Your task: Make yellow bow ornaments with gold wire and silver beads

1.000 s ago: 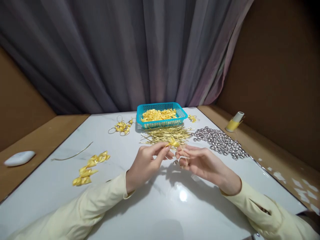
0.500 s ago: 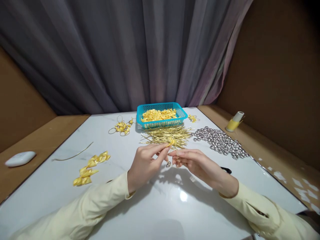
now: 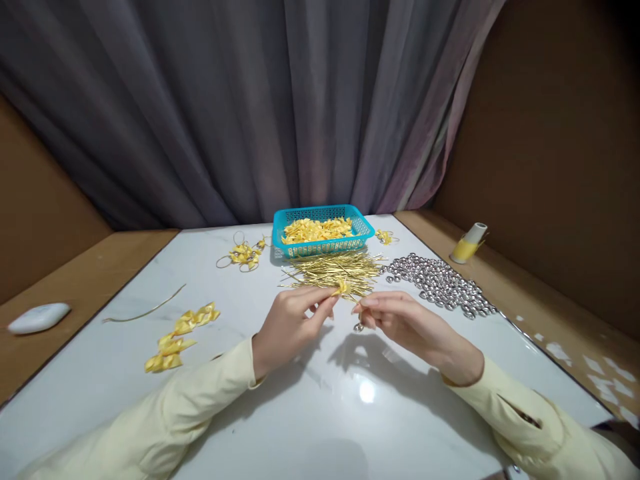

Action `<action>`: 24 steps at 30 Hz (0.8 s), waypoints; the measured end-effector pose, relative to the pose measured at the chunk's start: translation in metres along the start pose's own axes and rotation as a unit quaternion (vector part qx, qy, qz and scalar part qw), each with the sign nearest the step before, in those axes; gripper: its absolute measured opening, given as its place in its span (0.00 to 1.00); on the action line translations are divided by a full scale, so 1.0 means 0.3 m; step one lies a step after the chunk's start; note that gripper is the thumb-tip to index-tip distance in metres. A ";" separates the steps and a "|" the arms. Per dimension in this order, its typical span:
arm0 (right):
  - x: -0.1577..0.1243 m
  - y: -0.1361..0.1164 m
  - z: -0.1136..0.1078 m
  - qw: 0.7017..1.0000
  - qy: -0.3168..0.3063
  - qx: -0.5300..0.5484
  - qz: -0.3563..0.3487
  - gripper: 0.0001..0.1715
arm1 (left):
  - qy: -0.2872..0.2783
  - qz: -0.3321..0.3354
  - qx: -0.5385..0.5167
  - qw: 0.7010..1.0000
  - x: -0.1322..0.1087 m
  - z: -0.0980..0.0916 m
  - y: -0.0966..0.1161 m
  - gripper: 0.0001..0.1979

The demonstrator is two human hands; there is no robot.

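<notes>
My left hand [image 3: 295, 323] pinches a yellow ribbon bow [image 3: 342, 287] between thumb and forefinger, above the table. To its right, my right hand [image 3: 413, 327] is closed on a thin gold wire tie whose run between the two hands is only partly visible. A silver bead [image 3: 359, 327] hangs just below the right fingertips. Behind the hands lies a pile of gold wire ties [image 3: 335, 270]. More yellow ribbon bows [image 3: 173, 345] lie in a row left of my left hand, with a single gold wire tie [image 3: 145, 311] beyond them.
A blue basket [image 3: 367, 233] of yellow bows stands at the back. Silver beads [image 3: 440, 283] spread at the right. Finished-looking bow-and-wire pieces [image 3: 244, 255] lie at back left. A spool with yellow thread [image 3: 467, 245] stands on the right ledge, a white object [image 3: 40, 319] on the left.
My right hand has moved slightly right, away from my left hand, and the silver bead has shifted right with it. My left hand stays nearly still with the bow.
</notes>
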State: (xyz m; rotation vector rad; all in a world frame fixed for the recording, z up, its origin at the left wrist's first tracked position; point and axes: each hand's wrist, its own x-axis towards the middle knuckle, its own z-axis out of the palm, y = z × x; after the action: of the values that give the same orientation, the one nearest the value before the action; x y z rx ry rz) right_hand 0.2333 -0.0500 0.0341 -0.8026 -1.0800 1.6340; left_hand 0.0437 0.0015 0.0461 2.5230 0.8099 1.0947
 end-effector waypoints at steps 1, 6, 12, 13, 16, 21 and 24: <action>0.004 -0.002 -0.008 1.000 0.011 -0.005 -0.003 0.09 | -0.030 -0.031 -0.018 0.999 0.005 -0.005 0.006 0.09; 0.023 0.004 -0.047 0.995 0.074 -0.072 -0.013 0.08 | -0.112 -0.117 -0.093 0.982 0.026 -0.023 0.023 0.15; 0.030 0.012 -0.042 0.988 0.085 -0.129 -0.017 0.15 | -0.146 -0.108 -0.135 0.974 0.021 -0.014 0.017 0.16; 0.028 0.011 -0.037 0.989 0.073 -0.131 -0.012 0.16 | -0.149 -0.109 -0.138 0.973 0.019 -0.013 0.017 0.15; 0.019 0.006 -0.021 0.991 0.057 -0.125 -0.006 0.17 | -0.152 -0.114 -0.144 0.971 0.015 -0.013 0.020 0.14; 0.007 -0.005 -0.008 0.991 0.071 -0.114 0.000 0.19 | -0.161 -0.124 -0.154 0.967 0.017 -0.018 0.027 0.15; 0.004 -0.009 -0.008 0.992 0.063 -0.108 -0.004 0.19 | -0.167 -0.137 -0.166 0.962 0.018 -0.021 0.028 0.15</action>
State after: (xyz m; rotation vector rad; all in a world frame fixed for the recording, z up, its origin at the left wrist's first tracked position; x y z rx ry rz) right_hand 0.2361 -0.0479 0.0358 -1.0274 -1.1807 1.4551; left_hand 0.0454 -0.0017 0.0573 2.1519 0.7752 0.6292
